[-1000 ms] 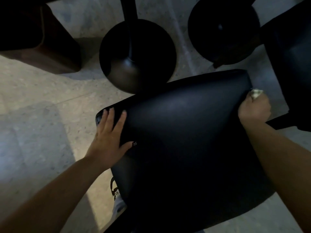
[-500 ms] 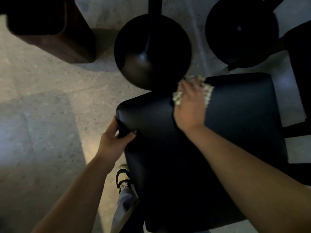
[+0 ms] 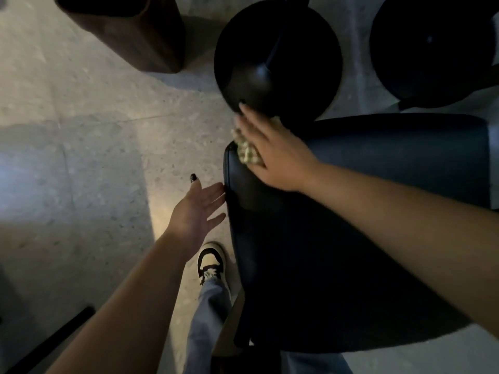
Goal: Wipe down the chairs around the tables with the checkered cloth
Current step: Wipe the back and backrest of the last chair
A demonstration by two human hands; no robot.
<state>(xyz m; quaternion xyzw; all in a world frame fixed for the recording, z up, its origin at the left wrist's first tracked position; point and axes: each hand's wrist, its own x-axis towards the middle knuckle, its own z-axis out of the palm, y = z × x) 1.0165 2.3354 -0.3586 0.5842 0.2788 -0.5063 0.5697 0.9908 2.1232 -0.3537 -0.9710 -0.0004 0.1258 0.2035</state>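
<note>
The right hand [image 3: 272, 152] lies flat on the far left corner of the black chair seat [image 3: 378, 211], its fingers stretched out straight and pressing the checkered cloth [image 3: 247, 151] against the padded edge. The cloth is bunched under the palm, and only a crumpled bit of it shows on the thumb side. The left hand [image 3: 197, 209] is spread open, palm turned up, just beside the seat's left edge, its fingertips at that edge and holding nothing. Beyond the chair stands a round black table base [image 3: 278, 58] on the speckled floor [image 3: 81, 157], a second one [image 3: 432, 49] to its right. A sneaker [image 3: 211, 261] is planted near the seat's left side.
</note>
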